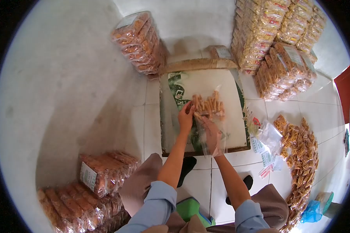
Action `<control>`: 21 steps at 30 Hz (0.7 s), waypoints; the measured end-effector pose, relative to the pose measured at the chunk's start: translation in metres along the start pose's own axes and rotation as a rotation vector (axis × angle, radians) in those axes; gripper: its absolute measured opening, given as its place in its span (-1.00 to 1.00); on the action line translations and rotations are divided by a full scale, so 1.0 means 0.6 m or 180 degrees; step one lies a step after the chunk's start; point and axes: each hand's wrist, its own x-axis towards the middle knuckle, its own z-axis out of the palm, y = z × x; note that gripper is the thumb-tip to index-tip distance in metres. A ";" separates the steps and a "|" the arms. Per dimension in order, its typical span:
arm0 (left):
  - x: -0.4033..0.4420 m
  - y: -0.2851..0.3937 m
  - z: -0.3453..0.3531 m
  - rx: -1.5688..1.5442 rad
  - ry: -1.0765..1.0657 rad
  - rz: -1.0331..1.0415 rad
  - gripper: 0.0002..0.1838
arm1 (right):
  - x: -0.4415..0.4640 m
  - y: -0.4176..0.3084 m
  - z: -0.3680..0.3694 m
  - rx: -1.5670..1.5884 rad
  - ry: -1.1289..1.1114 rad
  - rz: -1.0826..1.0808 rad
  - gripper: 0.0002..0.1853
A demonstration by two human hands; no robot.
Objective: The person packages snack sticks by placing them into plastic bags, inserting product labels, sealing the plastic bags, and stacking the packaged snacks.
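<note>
A bunch of brown stick-shaped snacks [209, 105] lies over a low board-topped stand [229, 128] in front of me. At its left edge, the fingers of my left hand [186, 115] are curled and closed on some of the sticks. My right hand [211, 136] is just below the bunch, with a clear plastic bag [223, 144] over or around it. Its fingers are bent at the bag's upper end, near the sticks; whether the hand is inside the bag or behind it, I cannot tell.
Loose snack packets [299, 155] are heaped on the right floor, beside printed labels [267, 158] and clear plastic [270, 136]. Packed snack bundles stand at back left [138, 42], front left [109, 171] and back right [286, 70]. A green stool [190, 209] is below me.
</note>
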 end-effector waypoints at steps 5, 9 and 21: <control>-0.054 -0.005 0.035 0.0170 0.0692 0.0145 -0.58 | 0.011 -0.034 0.005 -0.0304 0.0091 -0.0127 -0.69; -0.072 -0.005 0.030 -0.0077 0.0483 0.0150 -0.53 | 0.022 -0.022 0.026 0.0463 0.0055 0.0385 -0.66; -0.068 -0.047 -0.001 0.1021 0.0318 0.0934 -0.50 | 0.022 0.019 0.017 0.0236 -0.0478 -0.0228 -0.59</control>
